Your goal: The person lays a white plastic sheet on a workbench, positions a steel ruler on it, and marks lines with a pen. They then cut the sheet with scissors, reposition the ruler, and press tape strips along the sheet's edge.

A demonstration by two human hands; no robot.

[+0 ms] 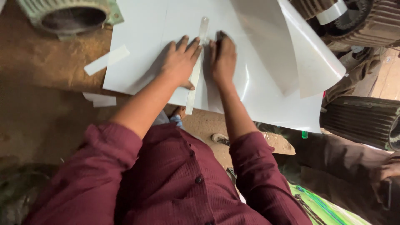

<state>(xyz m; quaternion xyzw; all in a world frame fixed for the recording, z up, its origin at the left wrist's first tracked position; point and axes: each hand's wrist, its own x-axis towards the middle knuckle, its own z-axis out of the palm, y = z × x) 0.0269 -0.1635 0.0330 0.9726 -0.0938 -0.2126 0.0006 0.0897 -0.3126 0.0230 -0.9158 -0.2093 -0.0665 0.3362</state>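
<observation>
A large white sheet (137, 46) lies flat on a brown work surface, its right part curling up. A long metal ruler (196, 66) lies across the sheet, running away from me. My left hand (180, 62) presses flat on the sheet and the ruler's left edge, fingers spread. My right hand (223, 58) rests just right of the ruler with its fingers closed around a small dark tool whose tip touches the sheet by the ruler; the tool is mostly hidden.
A green-grey motor housing (68, 16) stands at the back left. Ribbed dark motor bodies sit at the right (360, 118) and top right (371, 25). White offcut strips (106, 60) lie left of the sheet. Another person's sleeve (354, 162) shows at lower right.
</observation>
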